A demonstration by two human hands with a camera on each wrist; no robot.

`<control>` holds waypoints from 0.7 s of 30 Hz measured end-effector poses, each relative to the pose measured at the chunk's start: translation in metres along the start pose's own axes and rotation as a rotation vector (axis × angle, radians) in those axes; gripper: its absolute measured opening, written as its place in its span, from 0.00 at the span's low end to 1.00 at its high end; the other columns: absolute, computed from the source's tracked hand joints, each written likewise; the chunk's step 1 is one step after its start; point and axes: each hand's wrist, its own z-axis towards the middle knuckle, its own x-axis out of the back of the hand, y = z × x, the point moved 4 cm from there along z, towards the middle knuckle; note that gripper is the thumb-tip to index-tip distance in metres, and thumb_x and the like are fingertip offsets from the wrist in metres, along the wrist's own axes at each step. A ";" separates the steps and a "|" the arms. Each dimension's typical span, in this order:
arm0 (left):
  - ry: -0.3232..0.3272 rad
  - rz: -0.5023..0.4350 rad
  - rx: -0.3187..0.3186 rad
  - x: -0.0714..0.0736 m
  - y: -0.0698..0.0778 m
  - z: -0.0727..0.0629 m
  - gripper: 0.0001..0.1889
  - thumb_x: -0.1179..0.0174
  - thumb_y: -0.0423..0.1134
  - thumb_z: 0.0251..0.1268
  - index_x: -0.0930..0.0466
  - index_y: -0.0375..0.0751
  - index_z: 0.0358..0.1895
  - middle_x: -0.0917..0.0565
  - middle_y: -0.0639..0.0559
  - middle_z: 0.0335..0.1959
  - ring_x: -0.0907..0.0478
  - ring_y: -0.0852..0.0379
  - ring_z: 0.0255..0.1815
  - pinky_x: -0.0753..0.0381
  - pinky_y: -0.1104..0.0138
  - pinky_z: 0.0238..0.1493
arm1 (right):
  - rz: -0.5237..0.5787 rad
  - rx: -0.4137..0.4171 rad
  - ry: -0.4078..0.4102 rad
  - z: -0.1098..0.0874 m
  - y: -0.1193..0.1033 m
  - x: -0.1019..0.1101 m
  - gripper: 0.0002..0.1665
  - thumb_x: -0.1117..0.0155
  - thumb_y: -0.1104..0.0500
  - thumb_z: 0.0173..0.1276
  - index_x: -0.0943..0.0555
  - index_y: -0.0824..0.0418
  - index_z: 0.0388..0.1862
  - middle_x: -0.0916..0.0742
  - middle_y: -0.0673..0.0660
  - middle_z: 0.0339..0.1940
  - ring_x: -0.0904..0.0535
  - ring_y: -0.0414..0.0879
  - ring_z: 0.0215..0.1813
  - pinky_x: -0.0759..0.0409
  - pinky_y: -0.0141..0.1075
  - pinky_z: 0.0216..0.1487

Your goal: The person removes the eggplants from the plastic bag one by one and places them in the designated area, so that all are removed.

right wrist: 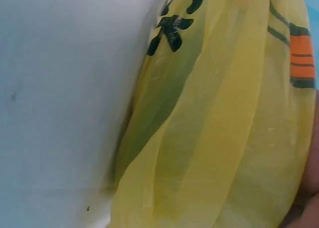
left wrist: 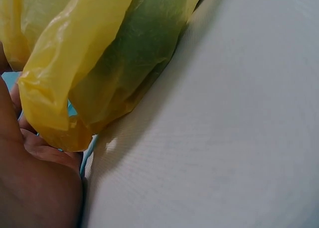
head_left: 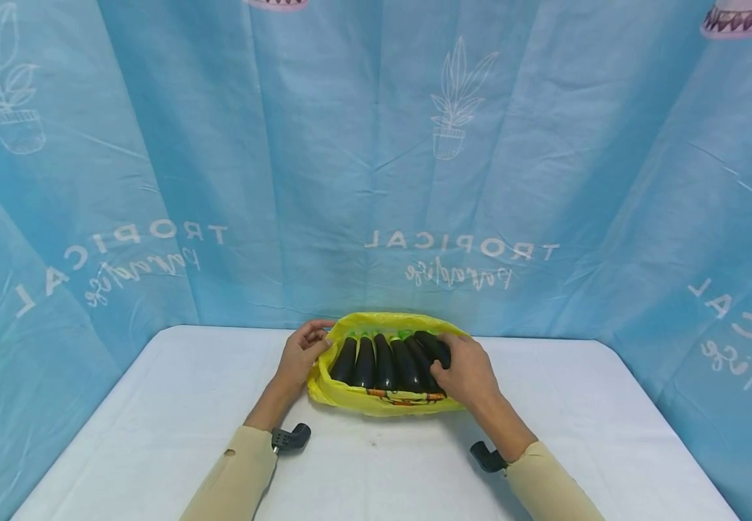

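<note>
A yellow plastic bag (head_left: pixel 385 407) lies on the table with its mouth spread wide. Several dark eggplants (head_left: pixel 385 364) sit side by side in it, their green stem ends toward the back. At the left end of the bag, my left hand (head_left: pixel 299 354) pinches the plastic rim. In the left wrist view, that hand (left wrist: pixel 42 188) is beside the crumpled yellow plastic (left wrist: pixel 84 63). My right hand (head_left: pixel 470 369) reaches over the right rim and grips the rightmost eggplant (head_left: pixel 429 344), which lies tilted. The bag's side (right wrist: pixel 214 113) hides most of this hand in the right wrist view.
A white-covered table (head_left: pixel 174 412) extends on both sides of the bag. Close behind its far edge hangs a blue curtain (head_left: pixel 323 181) printed with plants and lettering. Black wrist-worn devices (head_left: pixel 292 437) protrude from both forearms.
</note>
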 end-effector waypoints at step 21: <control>0.000 0.002 0.001 -0.001 -0.001 0.001 0.19 0.40 0.29 0.73 0.20 0.37 0.65 0.21 0.46 0.42 0.25 0.56 0.39 0.21 0.72 0.41 | 0.041 -0.053 0.015 -0.014 -0.004 0.023 0.29 0.32 0.59 0.66 0.18 0.67 0.65 0.14 0.67 0.56 0.16 0.61 0.52 0.16 0.57 0.52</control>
